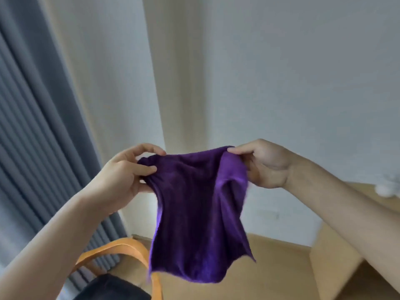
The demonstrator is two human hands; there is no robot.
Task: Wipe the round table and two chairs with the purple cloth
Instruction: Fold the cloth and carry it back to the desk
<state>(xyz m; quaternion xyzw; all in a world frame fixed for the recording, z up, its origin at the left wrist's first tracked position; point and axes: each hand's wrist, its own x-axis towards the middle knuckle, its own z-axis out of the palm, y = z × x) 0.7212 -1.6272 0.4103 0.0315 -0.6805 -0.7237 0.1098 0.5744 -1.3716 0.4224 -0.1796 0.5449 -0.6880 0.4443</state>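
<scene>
Cloth (194, 208) held up mid-air, hanging below both hands. Left hand (127, 172) pinches left top corner, right hand (264, 163) right corner. Chair (121, 252) below-left, nearer left hand. Table not visible.

One head-worn wide-angle view looks forward from close behind both raised hands (194, 167), facing a wall (292, 72) and curtain (32, 126).

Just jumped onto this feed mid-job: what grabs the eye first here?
The purple cloth dominates mid-frame, held up in the air and hanging loose. The left hand pinches its upper left corner and the right hand pinches the upper right edge. Below left, the curved orange back of a wooden chair shows in front of grey curtains.
</scene>
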